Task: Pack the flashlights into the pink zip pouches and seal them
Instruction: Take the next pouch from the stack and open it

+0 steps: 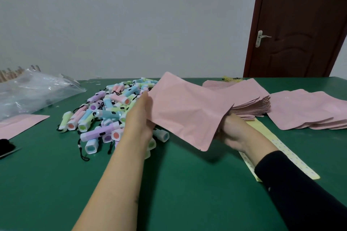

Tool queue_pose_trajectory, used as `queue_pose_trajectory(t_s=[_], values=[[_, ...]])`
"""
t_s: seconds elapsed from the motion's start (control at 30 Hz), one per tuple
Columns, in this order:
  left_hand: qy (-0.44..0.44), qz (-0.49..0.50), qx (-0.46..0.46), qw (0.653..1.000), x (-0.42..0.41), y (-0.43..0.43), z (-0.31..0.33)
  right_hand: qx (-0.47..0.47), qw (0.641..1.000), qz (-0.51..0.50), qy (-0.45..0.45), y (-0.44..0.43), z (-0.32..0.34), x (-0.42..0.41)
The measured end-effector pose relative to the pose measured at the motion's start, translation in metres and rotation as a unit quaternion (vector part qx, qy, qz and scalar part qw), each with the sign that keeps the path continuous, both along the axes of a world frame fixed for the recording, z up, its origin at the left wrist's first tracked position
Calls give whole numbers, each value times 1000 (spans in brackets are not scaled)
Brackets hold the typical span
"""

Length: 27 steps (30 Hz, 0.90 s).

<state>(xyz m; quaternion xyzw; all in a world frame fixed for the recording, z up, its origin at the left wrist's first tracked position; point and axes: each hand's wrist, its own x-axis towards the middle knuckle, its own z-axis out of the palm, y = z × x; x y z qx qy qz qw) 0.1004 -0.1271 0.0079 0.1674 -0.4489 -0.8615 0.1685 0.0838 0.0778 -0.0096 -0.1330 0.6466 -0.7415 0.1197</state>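
Flat pink foil zip pouch (185, 110) is up off the green table mat (187, 183), held between both hands right beside the heap of pastel plastic flashlights (105, 110). I'd guess that's so one can be grabbed and dropped straight in. Left hand (139, 116) pinches the pouch's left edge, bare forearm stretched straight out. Right hand (236, 133), black-sleeved, curls its fingers round the lower right corner, just in front of the stack of empty pink pouches (251, 107).

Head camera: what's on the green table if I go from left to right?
clear plastic bag → flashlight pile → held-up pink pouch → flat pink pouches
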Motion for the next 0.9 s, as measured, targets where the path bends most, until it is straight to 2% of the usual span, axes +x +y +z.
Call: queue_pose_trajectory(t_s=[0.4,0.47,0.6,0.77,0.9], values=[[-17,-67,123,990,3,-16,1,-15,999,35,-19,8,4,1],[-19,-88,98,991,5,-18,3,-8,999,45,-14,12,6,2],[-36,-96,-40,994,5,-24,5,7,998,61,-11,20,7,0],[-28,-98,30,994,7,-20,3,20,998,55,-18,19,4,-2],[21,-24,-54,998,6,-13,2,31,998,-24,51,11,8,0]])
